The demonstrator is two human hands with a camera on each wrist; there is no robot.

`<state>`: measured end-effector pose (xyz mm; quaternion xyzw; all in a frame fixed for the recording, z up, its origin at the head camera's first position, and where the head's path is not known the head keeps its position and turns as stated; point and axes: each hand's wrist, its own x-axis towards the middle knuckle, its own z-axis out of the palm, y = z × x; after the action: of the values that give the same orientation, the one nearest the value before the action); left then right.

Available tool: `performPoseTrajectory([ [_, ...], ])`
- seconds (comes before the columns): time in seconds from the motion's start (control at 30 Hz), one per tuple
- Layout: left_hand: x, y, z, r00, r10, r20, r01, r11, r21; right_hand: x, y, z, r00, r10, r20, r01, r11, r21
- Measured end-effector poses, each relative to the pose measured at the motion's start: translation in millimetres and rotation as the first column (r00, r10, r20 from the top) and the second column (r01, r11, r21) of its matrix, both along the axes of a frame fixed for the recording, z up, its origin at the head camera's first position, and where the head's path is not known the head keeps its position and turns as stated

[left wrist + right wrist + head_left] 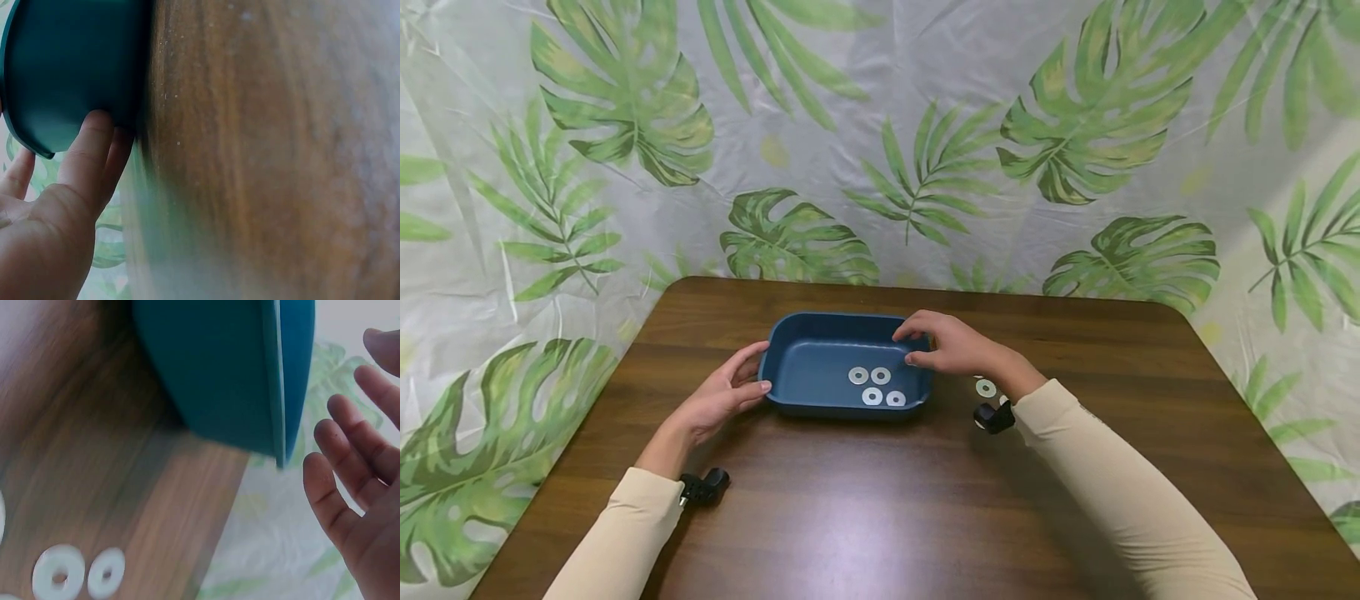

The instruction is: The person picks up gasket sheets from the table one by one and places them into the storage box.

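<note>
A blue rectangular tray (pixel 820 407) sits on the wooden table, with several flat metal washers (pixel 872 397) lying inside toward its near right part. At the tray's left end, my left hand (pixel 722 400) touches the outer wall with extended fingers; the left wrist view shows fingertips (pixel 97 119) against that wall. My right hand (pixel 955 346) hovers over the tray's right end, thumb and fingers spread apart and holding nothing. From the right wrist, its fingers (pixel 325 481) appear loosely bent beside the tray rim (pixel 279 394).
More washers (pixel 986 387) lie on the table (pixel 850 517) right of the tray, partly hidden by the right wrist; the right wrist view shows these loose washers (pixel 59 573) too. A leaf-patterned sheet (pixel 925 167) hangs behind the table's far edge.
</note>
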<state>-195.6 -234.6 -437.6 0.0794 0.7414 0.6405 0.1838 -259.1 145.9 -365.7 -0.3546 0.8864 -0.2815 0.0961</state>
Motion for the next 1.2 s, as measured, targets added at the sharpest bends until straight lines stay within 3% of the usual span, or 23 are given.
performPoseTrajectory([
  [0.2, 0.8, 0.3, 1.0, 1.0, 0.008, 0.01, -0.008, 1.0, 0.0, -0.8, 28.1, 6.3, 1.0, -0.031, -0.006, 0.031, 0.999, 0.009],
  [0.5, -0.4, 1.6, 2.4, 1.0, 0.009, 0.006, -0.009, 1.0, -0.007, 1.2, 64.7, 8.2, 0.994, -0.036, -0.1, 0.044, 0.996, 0.08],
  [0.67, 1.2, 1.3, 3.0, 1.0, -0.002, 0.007, 0.002, 1.0, -0.017, 13.5, 91.0, 2.4, 0.994, -0.062, -0.095, 0.071, 0.993, 0.094],
  [0.93, 3.6, 0.6, 2.7, 1.0, -0.004, 0.007, 0.004, 1.0, -0.016, 39.1, 131.6, -2.5, 0.986, -0.164, -0.018, 0.165, 0.982, 0.089],
  [1.2, 3.7, 1.7, 3.7, 1.0, 0.001, 0.005, -0.001, 1.0, 0.002, 55.4, 145.2, -11.3, 0.982, -0.185, -0.038, 0.187, 0.978, 0.086],
])
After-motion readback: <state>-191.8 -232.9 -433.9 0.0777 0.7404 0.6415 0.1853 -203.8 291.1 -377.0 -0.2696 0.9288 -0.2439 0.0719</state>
